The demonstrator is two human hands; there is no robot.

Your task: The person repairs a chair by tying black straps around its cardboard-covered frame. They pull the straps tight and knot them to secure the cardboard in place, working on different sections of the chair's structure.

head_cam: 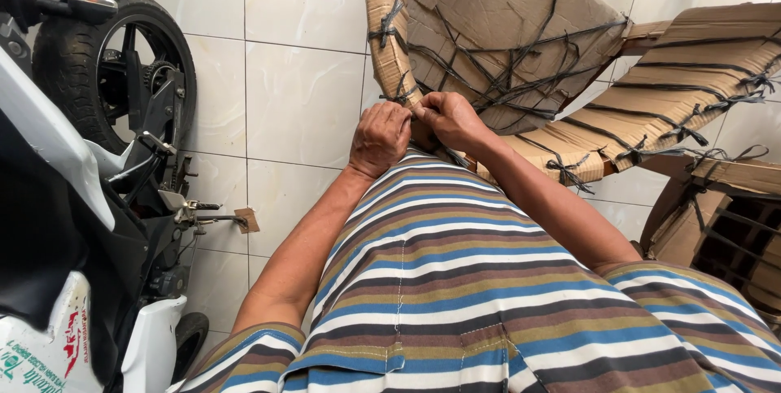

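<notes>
Here both hands, the left hand [380, 137] and right hand [450, 119], close together on the near edge of the cardboard bundle [504, 35], brown, creased and laced with dark straps [504, 67], probably light yet floppy, best gripped by its strapped edge, right of the motorcycle [89, 189]

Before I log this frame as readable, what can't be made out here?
Head view only:
- Fingertips of the left hand and right hand: curled under, hidden by knuckles.
- Black strap knot being worked: covered by both hands.
- Cardboard-wrapped frame: top cut off; contents hidden.
- Motorcycle: cropped at left edge.
</notes>
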